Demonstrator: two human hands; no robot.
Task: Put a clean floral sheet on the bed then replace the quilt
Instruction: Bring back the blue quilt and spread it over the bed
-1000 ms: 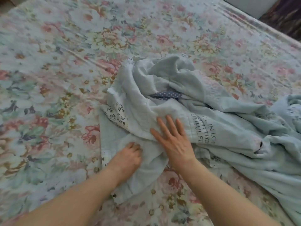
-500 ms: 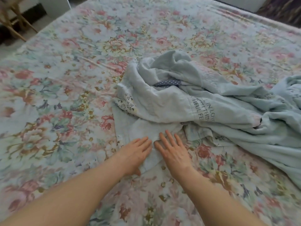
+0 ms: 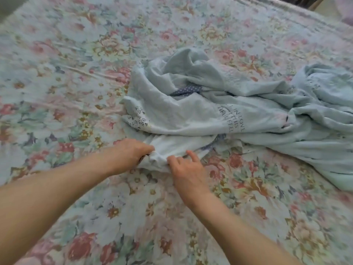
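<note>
Head cam has my left hand (image 3: 131, 154) curled round the near corner of the crumpled pale blue quilt with grey lettering (image 3: 219, 111), gripping a bunch of it. Just beside it my right hand (image 3: 186, 169) pinches the same edge, forefinger sticking out. That quilt lies heaped mid-bed, trailing off right, on the pink-and-green floral sheet (image 3: 76, 73) spread flat underneath.

We've got loads of open floral sheet (image 3: 66, 92) left of the quilt (image 3: 238, 111) and in front of it. The quilt itself is one crumpled heap, bunched high and sprawling off rightward, blocking that side.
</note>
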